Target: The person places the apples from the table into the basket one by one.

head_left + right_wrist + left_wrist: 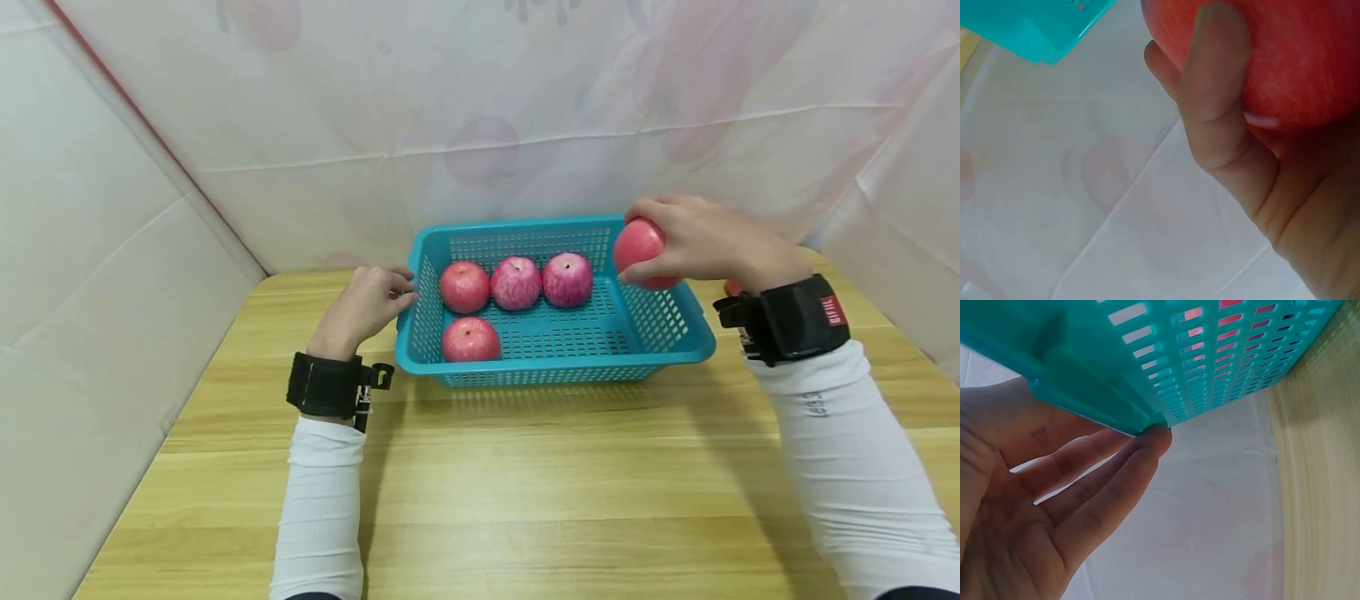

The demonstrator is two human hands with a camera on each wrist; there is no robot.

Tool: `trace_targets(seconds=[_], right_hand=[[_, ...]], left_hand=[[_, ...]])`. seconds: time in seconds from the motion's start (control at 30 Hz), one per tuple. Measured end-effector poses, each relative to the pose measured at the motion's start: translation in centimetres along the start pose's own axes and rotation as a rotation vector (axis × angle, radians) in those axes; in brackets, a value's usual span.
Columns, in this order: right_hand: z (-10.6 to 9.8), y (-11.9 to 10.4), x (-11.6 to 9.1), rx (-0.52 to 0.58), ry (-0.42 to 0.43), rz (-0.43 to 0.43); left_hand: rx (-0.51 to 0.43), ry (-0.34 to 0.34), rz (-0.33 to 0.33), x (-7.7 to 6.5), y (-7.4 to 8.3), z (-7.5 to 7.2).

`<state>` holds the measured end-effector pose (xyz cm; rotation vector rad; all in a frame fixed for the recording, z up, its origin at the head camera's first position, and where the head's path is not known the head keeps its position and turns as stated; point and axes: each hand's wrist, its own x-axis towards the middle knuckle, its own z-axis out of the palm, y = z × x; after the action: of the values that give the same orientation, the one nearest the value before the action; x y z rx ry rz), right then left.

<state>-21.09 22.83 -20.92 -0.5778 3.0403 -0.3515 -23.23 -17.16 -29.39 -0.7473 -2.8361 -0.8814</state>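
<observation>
In the head view, a turquoise plastic basket stands on the table. Four-sided and perforated, it holds several apples: a red one, two streaked pink ones in the same row, and another red one in front. At the basket's left end, my left hand touches the rim with fairly straight fingers; the left wrist view shows the fingertips against its edge. My right hand grips a red apple above the basket's right end. In the right wrist view, the thumb lies across that apple.
Partly hidden by the right wrist, a small reddish object lies on the wooden table right of the basket. A pale printed sheet hangs close behind the basket, with further pale sheets along both sides.
</observation>
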Motion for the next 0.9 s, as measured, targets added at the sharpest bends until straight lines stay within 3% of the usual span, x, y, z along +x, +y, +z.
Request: trace_targets(seconds=[0.9], right_hand=[[1.3, -2.3, 1.3, 0.032, -0.030, -0.062]], left_hand=[[0.010, -0.021, 0.010, 0.1, 0.1, 0.1]])
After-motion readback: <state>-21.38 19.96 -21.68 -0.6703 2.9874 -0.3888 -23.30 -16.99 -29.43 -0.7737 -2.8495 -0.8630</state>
